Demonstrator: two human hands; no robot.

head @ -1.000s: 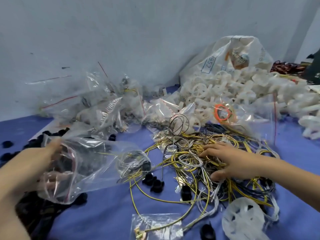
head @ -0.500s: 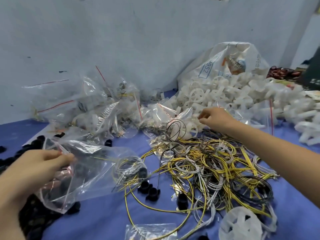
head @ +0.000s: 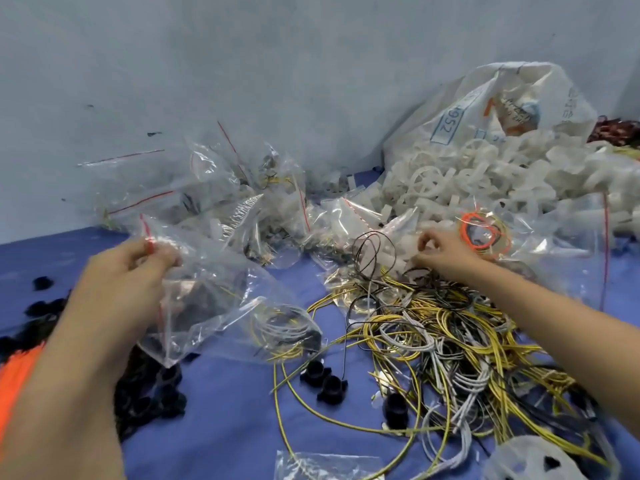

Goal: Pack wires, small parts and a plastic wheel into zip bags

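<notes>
While left hand [head: 138, 268] pinches zip bag [head: 214, 299] mouth, keeping it ready for filling, right hand [head: 446, 252] fingers curled, plucking white small part [head: 408, 245] beyond wires [head: 450, 337].

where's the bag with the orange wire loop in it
In the head view it lies right of centre: the clear bag with the orange wire loop sits just beyond the right hand, against the white plastic wheels.

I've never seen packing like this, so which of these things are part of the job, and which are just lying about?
In use:
left hand pinching a zip bag
right hand at the wires
white wheels
black parts

Lying about:
printed sack
filled bags
blue cloth
</notes>
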